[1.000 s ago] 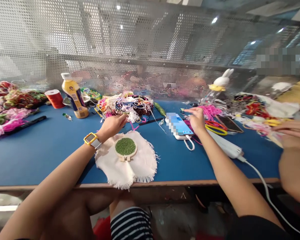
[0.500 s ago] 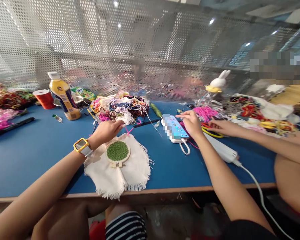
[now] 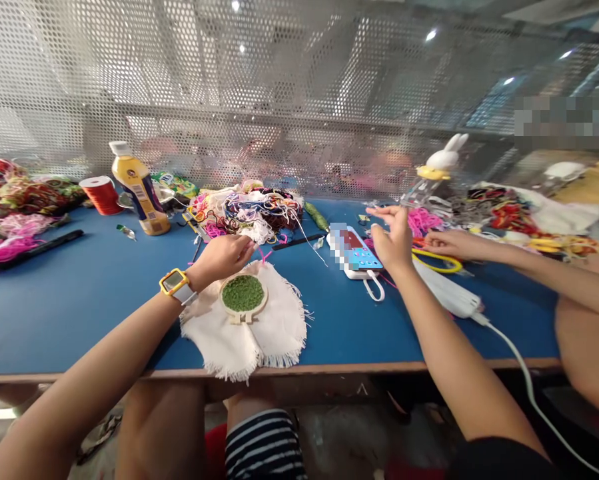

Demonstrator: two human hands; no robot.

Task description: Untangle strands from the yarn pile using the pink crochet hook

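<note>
My left hand (image 3: 225, 257), with a yellow-and-white watch on its wrist, lies at the back edge of a fringed white cloth (image 3: 279, 333). Its fingers are curled together beside a pink strand (image 3: 265, 255); whatever they hold, if anything, is hidden. In the cloth sits an embroidery hoop (image 3: 244, 319) filled with dense green loops, its screw facing me. My right hand (image 3: 395, 237) is raised just right of a smartphone (image 3: 364, 257), thumb up and fingers stretched out, holding nothing. The phone's screen is lit, and a white cable (image 3: 375, 288) loops from its near end.
Behind the cloth lies a tangled yarn pile (image 3: 249, 210). A drink bottle (image 3: 140, 190) and red thread spool (image 3: 100, 195) stand left. Right are a white power strip (image 3: 449, 293), another person's hand (image 3: 446, 244) and a rabbit-topped bottle (image 3: 436, 170). A perforated metal panel (image 3: 299, 100) stands behind.
My right hand has lifted from the phone's far edge, its fingers spreading. The phone screen shows a different picture. My left hand stays by the hoop; the view has shifted slightly.
</note>
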